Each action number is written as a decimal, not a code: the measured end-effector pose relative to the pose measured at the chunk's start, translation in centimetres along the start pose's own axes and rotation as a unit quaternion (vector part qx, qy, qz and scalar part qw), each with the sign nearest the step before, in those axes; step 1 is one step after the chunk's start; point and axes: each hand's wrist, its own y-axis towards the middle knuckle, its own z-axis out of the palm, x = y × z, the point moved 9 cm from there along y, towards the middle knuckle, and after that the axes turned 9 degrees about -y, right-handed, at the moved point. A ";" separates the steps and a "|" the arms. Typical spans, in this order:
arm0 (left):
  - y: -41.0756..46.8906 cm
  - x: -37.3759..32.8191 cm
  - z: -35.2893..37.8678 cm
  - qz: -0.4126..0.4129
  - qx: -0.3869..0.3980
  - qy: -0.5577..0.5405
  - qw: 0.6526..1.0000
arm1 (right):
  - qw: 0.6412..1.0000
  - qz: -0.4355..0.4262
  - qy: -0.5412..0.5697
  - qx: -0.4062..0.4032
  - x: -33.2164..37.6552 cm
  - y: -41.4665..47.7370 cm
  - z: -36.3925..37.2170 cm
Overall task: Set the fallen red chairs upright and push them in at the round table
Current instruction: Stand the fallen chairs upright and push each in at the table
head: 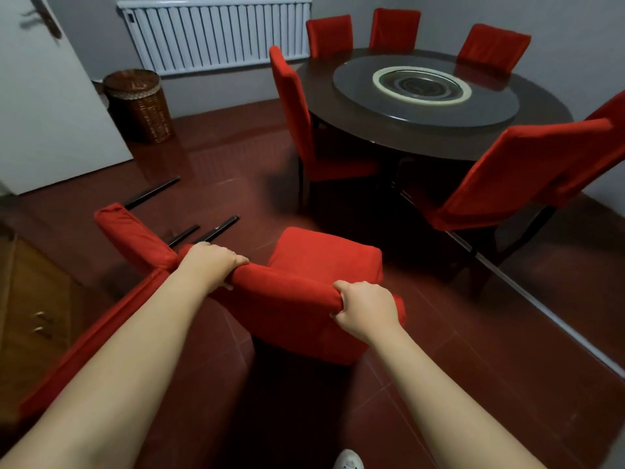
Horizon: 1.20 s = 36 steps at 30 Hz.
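A red-covered chair point(324, 258) stands upright in front of me, a short way from the round dark table point(338, 106). My left hand point(211, 260) and my right hand point(367, 308) both grip the top edge of its backrest. To its left a second red chair point(132, 235) lies fallen on the floor, its dark legs point(152, 194) pointing toward the door. Several other red chairs stand around the table, one at the near right point(517, 174) and one at the left side point(291, 106).
A wicker basket point(138, 106) stands by the white door point(44, 106) at the back left. A radiator point(216, 32) runs along the far wall. A wooden cabinet point(30, 299) is at my left. A glass turntable point(426, 93) sits on the table.
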 end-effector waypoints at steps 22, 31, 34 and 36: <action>0.2 2.8 2.6 0.157 -0.021 -0.116 0.981 | 0.964 0.225 -0.138 0.035 5.8 -2.5 -0.4; 0.9 3.1 2.3 0.182 -0.137 -0.112 0.967 | 0.944 0.246 -0.161 0.151 5.8 1.0 -0.3; 1.1 2.8 1.9 0.203 -0.183 -0.112 0.955 | 0.945 0.233 -0.164 0.160 5.1 1.8 -0.1; 1.4 2.4 1.5 0.214 -0.196 -0.107 0.951 | 0.946 0.227 -0.163 0.164 4.4 2.0 -0.1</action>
